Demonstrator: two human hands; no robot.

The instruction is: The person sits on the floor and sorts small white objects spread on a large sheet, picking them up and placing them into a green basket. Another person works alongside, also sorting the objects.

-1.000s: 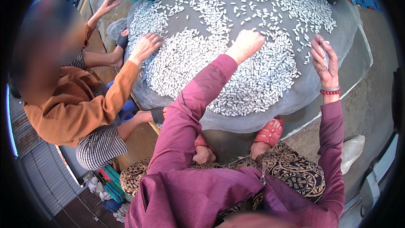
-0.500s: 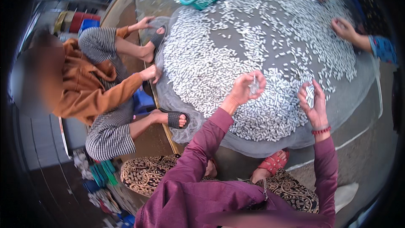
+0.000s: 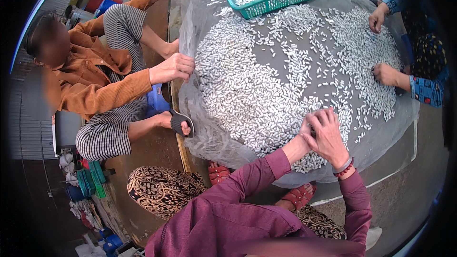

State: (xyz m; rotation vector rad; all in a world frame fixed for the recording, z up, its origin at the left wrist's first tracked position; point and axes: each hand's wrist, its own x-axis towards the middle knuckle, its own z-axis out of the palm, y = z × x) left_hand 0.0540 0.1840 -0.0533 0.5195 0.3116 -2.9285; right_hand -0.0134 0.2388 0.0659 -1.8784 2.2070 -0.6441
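My two hands meet over the near right part of a broad pile of small silvery capsule-shaped pieces (image 3: pixel 247 90). My right hand (image 3: pixel 332 138), with a red bead bracelet at its wrist, curls its fingers against my left hand (image 3: pixel 304 138). The left is partly covered by the right, its fingers bent in. Whatever lies between the palms is hidden. Beneath the pile spreads a sheer whitish net sheet (image 3: pixel 216 146).
At the far side stands a green plastic basket (image 3: pixel 285 1) of the same pieces. A person in a brown jacket (image 3: pixel 102 62) sits at the left, gripping the sheet's edge. Across at right, another person's hands (image 3: pixel 385 74) touch the pile.
My hands, apart and holding silvery pieces before, have come together. The person at left has grasped and raised the sheet's edge. The view has shifted, so the basket shows more fully.
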